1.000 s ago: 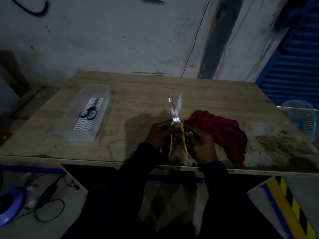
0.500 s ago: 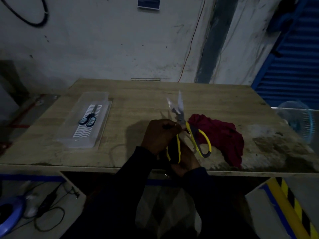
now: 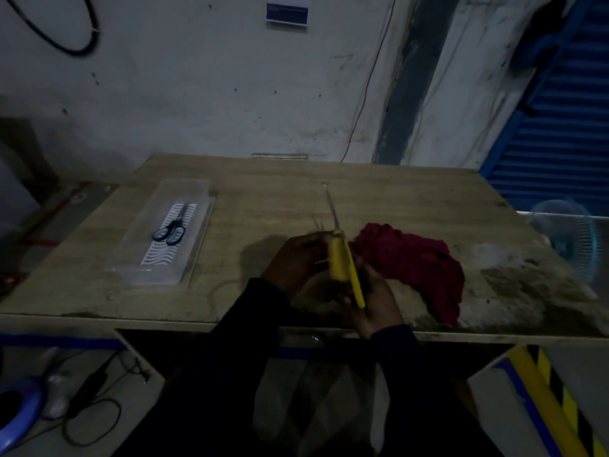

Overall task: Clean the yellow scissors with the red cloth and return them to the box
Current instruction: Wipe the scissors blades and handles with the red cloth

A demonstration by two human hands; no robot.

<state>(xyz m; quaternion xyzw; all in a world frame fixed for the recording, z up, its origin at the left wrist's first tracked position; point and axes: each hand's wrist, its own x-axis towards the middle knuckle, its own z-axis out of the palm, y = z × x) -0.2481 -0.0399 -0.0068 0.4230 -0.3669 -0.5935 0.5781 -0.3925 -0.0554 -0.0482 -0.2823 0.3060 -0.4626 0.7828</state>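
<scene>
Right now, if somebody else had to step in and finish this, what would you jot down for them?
Left hand and right hand: both hold the yellow scissors over the table, blades blurred.
Red cloth: bunched on the table, beside the right hand.
Clear box: far left, dark-handled scissors inside.
Done: yellow scissors out of the box.
Left: wipe them, return them.

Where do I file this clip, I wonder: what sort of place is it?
Probably a workshop or industrial storeroom: a stained bare wall with a loose orange wire, a blue slatted shutter, and yellow-and-black hazard striping beside the worn wooden table.
</scene>
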